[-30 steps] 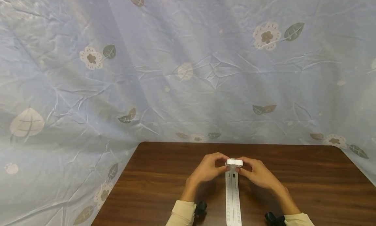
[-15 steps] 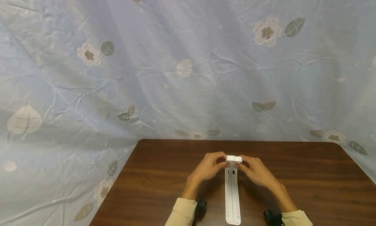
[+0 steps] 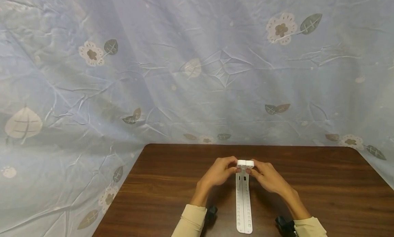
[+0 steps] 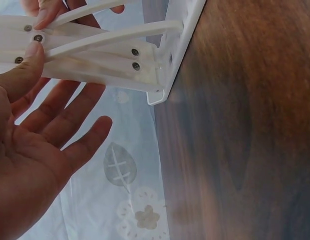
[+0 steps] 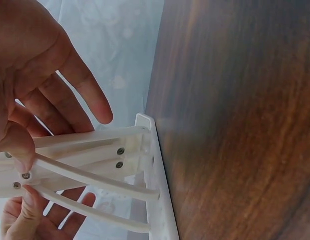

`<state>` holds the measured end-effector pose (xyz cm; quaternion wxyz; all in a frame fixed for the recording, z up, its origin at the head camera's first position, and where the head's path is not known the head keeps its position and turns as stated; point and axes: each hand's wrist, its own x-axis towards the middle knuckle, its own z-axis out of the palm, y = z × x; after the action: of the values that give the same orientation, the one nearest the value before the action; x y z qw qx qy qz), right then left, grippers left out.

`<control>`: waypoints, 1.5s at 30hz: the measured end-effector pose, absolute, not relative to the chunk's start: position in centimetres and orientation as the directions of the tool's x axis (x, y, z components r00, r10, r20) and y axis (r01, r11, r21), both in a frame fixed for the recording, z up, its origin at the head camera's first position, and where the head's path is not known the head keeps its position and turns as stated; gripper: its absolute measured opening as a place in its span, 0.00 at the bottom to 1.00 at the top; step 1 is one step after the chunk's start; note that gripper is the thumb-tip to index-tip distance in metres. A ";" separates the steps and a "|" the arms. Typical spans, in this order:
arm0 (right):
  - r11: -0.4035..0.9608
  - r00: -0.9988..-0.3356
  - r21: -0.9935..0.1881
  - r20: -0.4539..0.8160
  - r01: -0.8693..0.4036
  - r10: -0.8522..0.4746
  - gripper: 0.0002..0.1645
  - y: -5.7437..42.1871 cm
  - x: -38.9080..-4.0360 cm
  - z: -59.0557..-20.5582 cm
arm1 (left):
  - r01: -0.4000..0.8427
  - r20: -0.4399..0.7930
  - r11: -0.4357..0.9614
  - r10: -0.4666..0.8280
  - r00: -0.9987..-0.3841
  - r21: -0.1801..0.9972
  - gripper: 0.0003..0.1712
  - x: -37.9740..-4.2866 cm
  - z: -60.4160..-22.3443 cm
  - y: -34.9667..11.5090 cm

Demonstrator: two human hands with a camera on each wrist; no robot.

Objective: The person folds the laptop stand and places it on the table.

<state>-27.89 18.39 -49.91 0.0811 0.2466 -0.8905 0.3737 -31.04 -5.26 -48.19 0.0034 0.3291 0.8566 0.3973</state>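
A white folding stand rests on the table, its long split base with rows of notches running toward me. At the base's far end rises an upright part with small screws, braced by two slim curved struts. My left hand pinches the upright's left side near the top, thumb on the near face and fingers behind. From the right, my right hand pinches it the same way. In the left wrist view, the left thumb presses beside a screw and a strut's upper end. The fingers behind the upright are partly hidden.
The dark wood table has rounded far corners. A pale blue patterned cloth hangs behind it and along its left side. Black wrist straps sit at both sleeves.
The head view has tipped down a little, bringing the near end of the stand's base into sight. The struts show more clearly under the upright's top. Both hands keep their grip.
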 end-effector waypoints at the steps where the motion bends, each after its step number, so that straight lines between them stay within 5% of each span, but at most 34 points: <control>1: 0.597 -0.864 -0.626 0.329 -0.502 -0.381 0.07 18.4 -27.9 -49.9 | 0.559 0.252 0.472 0.566 -0.785 0.682 0.05 -31.0 -48.1 -5.2; 12: 0.557 -0.852 -0.650 0.327 -0.517 -0.410 0.17 18.8 -27.9 -50.2 | 0.521 0.225 0.484 0.544 -0.809 0.703 0.06 -30.8 -48.3 -5.1; 45: 0.635 -0.871 -0.599 0.378 -0.488 -0.312 0.19 18.2 -28.7 -50.3 | 0.599 0.327 0.563 0.513 -0.793 0.569 0.05 -31.3 -48.7 -4.3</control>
<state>-28.68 18.16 -50.29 0.1204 0.2231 -0.8962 0.3642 -31.30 -4.34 -48.67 -0.0622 0.3154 0.8819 0.3449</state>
